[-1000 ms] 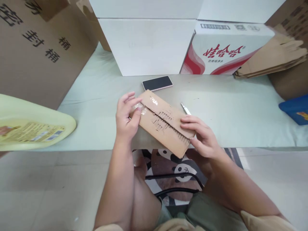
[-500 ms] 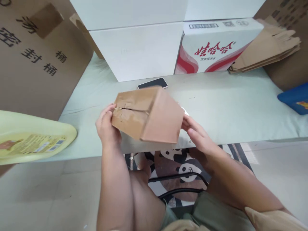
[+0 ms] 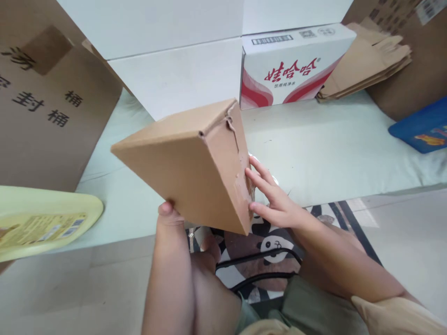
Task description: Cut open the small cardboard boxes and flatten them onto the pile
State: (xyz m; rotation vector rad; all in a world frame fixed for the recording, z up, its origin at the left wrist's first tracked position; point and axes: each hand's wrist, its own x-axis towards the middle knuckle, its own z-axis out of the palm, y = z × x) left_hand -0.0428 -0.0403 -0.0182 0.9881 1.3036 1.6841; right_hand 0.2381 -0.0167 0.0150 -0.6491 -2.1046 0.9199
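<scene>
Jug (image 3: 52, 223): yellowish, lying at the left by the big carton (image 3: 94, 153). Nobody's touching it.
Left hand (image 3: 171, 221): got the box by its lower edge, thumb up front; fingers are hidden underneath, but I'd call it a proper hold.
Box (image 3: 174, 172): up in the air, tilted, over the front part of the table (image 3: 314, 149). Walls are formed and the big faces look whole, so I'd say the shape part is done.
Taped end (image 3: 240, 181): kinda rough, with a ragged tear near the top corner. Tape's on there, so I wouldn't call this end opened up. Far side and insides: can't tell, so neither can I say exactly what's left.
Right hand (image 3: 272, 200): fingers loosely spread, tips on the taped end, not really gripping.
Blue thing (image 3: 424, 128): far right, untouched.
</scene>
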